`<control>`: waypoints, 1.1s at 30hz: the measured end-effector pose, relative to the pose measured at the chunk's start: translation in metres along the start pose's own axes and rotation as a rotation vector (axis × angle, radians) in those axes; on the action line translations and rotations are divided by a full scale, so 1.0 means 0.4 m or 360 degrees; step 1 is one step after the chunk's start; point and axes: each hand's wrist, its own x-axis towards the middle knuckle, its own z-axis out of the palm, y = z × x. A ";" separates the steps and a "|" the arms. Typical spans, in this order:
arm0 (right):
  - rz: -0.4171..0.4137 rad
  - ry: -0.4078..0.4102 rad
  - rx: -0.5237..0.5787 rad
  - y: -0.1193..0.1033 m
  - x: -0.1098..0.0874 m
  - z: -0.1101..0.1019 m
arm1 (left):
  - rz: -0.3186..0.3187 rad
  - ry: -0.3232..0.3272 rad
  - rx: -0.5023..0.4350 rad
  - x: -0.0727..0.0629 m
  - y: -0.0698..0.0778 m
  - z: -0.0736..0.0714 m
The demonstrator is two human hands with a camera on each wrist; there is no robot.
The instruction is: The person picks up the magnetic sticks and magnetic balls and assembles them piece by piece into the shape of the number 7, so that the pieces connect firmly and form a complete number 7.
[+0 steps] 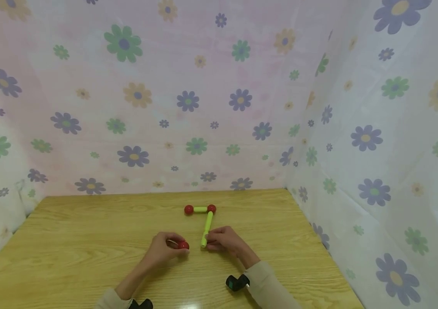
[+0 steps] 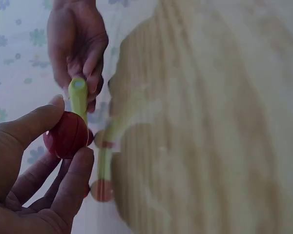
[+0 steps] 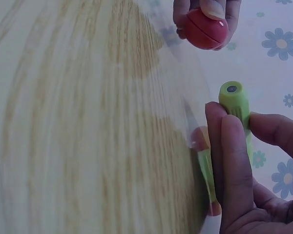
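My left hand (image 1: 164,248) pinches a red ball (image 2: 67,136) between thumb and fingers, low over the table. A small gap to its right, my right hand (image 1: 227,241) pinches a yellow-green rod (image 3: 236,100) close to its near end. That end shows a dark round inset in the right wrist view and points toward the ball. At the rod's far end sits a second red ball (image 1: 212,208). A shorter yellow-green rod (image 1: 200,209) runs left from there to a third red ball (image 1: 189,210), so the joined pieces form an angled chain.
The wood-grain table (image 1: 87,231) ends at a back edge before a flower-print curtain (image 1: 219,146). Another flowered sheet (image 1: 396,171) hangs along the right side. Black devices are on both wrists, one (image 1: 237,283) beside the right sleeve.
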 end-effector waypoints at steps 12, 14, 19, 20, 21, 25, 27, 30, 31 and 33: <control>0.0032 -0.0017 -0.0083 -0.004 0.007 0.007 | 0.0087 -0.0114 -0.0187 0.000 0.008 0.042; 0.0043 -0.0012 -0.0088 -0.006 0.006 0.007 | 0.0072 -0.0107 -0.0179 0.000 0.007 0.050; 0.0043 -0.0026 -0.0086 -0.005 0.011 -0.001 | 0.0080 -0.0109 -0.0092 0.000 0.005 0.068; 0.0043 -0.0029 -0.0085 -0.005 0.013 -0.003 | 0.0083 -0.0104 -0.0074 -0.001 0.005 0.071; 0.0054 -0.0031 -0.0079 -0.004 0.014 -0.004 | 0.0082 -0.0096 -0.0065 -0.002 0.006 0.074; 0.0085 -0.0040 -0.0063 -0.004 0.015 -0.006 | 0.0069 -0.0038 -0.0032 -0.009 0.011 0.085; 0.0103 -0.0046 -0.0052 -0.004 0.016 -0.006 | 0.0036 -0.0009 -0.0019 -0.011 0.014 0.090; 0.0101 -0.0046 -0.0049 -0.004 0.017 -0.005 | 0.0001 0.0024 0.0006 -0.010 0.016 0.097; 0.0103 -0.0044 -0.0044 -0.004 0.018 -0.005 | -0.0008 0.0031 0.0006 -0.008 0.016 0.099; 0.0103 -0.0042 -0.0036 -0.003 0.018 -0.005 | -0.0013 0.0040 0.0007 -0.007 0.017 0.103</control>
